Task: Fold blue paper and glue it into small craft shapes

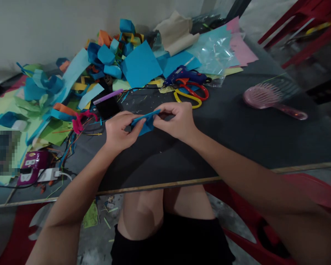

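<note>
A small piece of blue paper (146, 127) is held up between both hands over the dark table. My left hand (123, 129) pinches its left side, thumb on the near face. My right hand (178, 119) pinches the upper right corner between thumb and fingers. The paper looks folded along its top edge. Just beyond the hands lie red and yellow scissors (191, 96) and a blue glue gun (182, 75). A purple stick (108, 96) rests on a black box (109, 108) behind my left hand.
Folded paper pieces and blue sheets (141, 65) are heaped at the back. A pink hairbrush (262, 96) lies at the right. A purple power strip (34, 165) with cables sits at the left, near the table's front edge (160, 184).
</note>
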`<action>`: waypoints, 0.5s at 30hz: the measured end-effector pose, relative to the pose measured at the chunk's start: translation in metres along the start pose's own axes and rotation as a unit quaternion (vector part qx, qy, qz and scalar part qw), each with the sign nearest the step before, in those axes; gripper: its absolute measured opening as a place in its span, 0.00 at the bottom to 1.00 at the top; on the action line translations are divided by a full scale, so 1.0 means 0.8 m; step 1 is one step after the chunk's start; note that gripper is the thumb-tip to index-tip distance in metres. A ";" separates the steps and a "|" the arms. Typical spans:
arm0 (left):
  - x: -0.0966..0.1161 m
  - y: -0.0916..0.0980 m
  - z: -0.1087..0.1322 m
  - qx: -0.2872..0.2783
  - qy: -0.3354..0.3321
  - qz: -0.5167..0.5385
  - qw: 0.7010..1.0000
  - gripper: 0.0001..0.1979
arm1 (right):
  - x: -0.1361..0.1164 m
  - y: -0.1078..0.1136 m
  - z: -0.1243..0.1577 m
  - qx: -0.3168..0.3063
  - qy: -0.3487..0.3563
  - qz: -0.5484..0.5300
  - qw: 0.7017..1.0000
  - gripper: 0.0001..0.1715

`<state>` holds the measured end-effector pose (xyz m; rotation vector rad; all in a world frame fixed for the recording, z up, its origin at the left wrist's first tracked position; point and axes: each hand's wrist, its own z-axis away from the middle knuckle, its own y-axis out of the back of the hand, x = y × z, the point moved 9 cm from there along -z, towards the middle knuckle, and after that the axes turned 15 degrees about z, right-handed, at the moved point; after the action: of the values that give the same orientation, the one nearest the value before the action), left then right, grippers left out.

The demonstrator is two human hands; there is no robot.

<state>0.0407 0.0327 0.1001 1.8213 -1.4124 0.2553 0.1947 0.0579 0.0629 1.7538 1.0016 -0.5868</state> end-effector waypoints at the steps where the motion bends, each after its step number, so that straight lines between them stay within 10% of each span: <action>1: 0.001 0.000 0.000 0.002 -0.006 0.002 1.000 0.09 | 0.000 0.000 0.000 0.002 -0.001 -0.004 1.000 0.05; 15: 0.001 -0.001 -0.001 -0.001 0.003 0.007 1.000 0.10 | -0.002 0.003 0.000 0.021 0.013 0.016 1.000 0.06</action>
<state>0.0422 0.0324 0.1005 1.8085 -1.4211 0.2651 0.1962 0.0566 0.0654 1.8157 0.9825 -0.5705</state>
